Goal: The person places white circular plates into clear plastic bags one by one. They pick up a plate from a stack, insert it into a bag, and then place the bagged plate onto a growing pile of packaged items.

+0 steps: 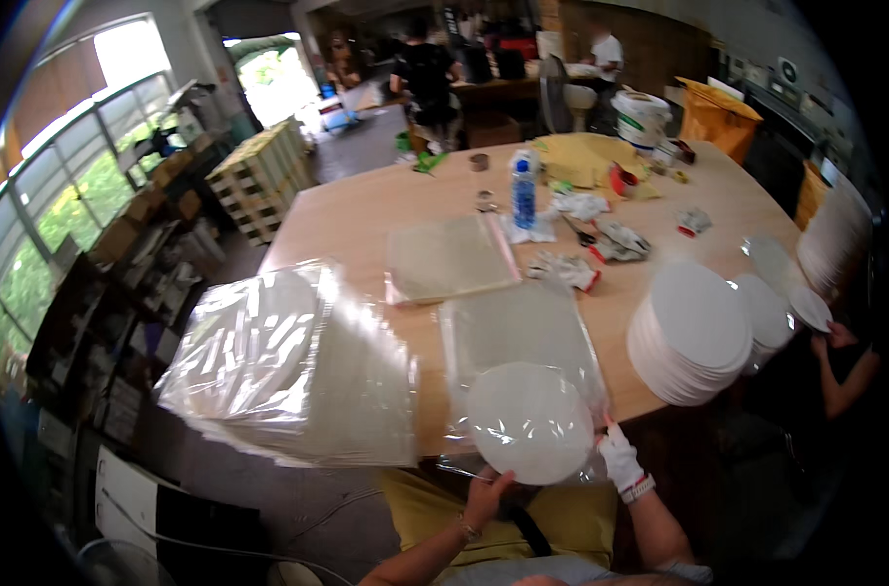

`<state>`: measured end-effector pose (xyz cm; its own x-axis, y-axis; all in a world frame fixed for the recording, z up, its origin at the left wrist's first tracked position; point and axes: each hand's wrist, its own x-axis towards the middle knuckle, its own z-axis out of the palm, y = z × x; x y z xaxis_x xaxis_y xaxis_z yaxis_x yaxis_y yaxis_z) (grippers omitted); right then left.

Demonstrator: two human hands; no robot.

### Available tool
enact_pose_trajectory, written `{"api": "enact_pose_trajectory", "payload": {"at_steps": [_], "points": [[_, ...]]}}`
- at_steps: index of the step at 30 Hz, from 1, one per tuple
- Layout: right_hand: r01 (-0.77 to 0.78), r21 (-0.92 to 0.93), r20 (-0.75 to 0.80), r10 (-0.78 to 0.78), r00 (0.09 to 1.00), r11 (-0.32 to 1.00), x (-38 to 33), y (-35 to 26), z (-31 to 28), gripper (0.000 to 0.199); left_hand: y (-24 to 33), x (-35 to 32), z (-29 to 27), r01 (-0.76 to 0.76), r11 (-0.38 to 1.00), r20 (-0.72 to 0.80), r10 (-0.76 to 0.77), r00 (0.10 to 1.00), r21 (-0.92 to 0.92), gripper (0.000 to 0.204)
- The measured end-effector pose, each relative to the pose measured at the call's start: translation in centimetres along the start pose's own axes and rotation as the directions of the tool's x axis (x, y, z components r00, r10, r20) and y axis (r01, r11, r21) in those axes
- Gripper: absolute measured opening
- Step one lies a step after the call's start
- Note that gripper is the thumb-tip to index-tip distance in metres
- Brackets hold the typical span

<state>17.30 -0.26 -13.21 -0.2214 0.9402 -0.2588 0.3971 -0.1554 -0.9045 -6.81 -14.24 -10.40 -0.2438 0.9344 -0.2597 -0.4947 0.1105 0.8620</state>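
A round white disc lies at the near table edge, with clear plastic over at least part of it. My bare left hand is closed on its lower left rim. My right hand, in a white glove, pinches the right edge of the clear plastic bag beside the disc. Left of this lies a wide pile of shiny clear bags, with round white shapes showing through the plastic. A tall stack of white discs stands to the right.
Another bag stack lies farther back. Beyond are a blue bottle, work gloves, scissors, tape rolls and a white bucket. At the right, another person's hand is by a small disc.
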Motion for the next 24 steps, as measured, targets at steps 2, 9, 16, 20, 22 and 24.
{"api": "enact_pose_trajectory", "payload": {"at_steps": [2,9,16,20,22,24], "points": [[0.241,0.441,-0.009,-0.264,0.965,0.865,-1.4,0.4,3.0,0.051,3.5,-1.4,0.3,-0.062,0.992,0.130,0.047,0.990,0.113,0.026],[0.332,0.570,0.207,-0.523,0.827,0.751,-2.2,-19.5,7.0,0.038,23.5,-8.8,-1.1,-0.687,0.224,0.371,0.707,0.603,0.691,0.021],[0.266,0.570,0.591,-0.613,0.524,0.777,-2.7,-40.6,18.4,0.029,36.5,-10.3,-14.4,-0.424,0.335,-0.216,0.928,0.303,0.842,0.076],[0.390,0.378,0.710,-0.533,0.460,0.840,-1.0,-42.0,22.5,0.023,35.0,-9.2,-22.0,-0.012,0.347,-0.335,0.913,0.232,0.938,0.118],[0.483,0.341,0.680,-0.566,0.466,0.807,-0.1,-42.3,22.1,0.024,36.8,-9.4,-16.8,0.190,0.049,-0.101,0.956,0.277,0.980,0.099],[0.567,0.322,0.652,-0.611,0.448,0.758,1.8,-41.3,21.9,0.026,39.0,-6.9,-15.2,0.123,-0.358,0.241,0.807,0.539,0.926,0.083]]}}
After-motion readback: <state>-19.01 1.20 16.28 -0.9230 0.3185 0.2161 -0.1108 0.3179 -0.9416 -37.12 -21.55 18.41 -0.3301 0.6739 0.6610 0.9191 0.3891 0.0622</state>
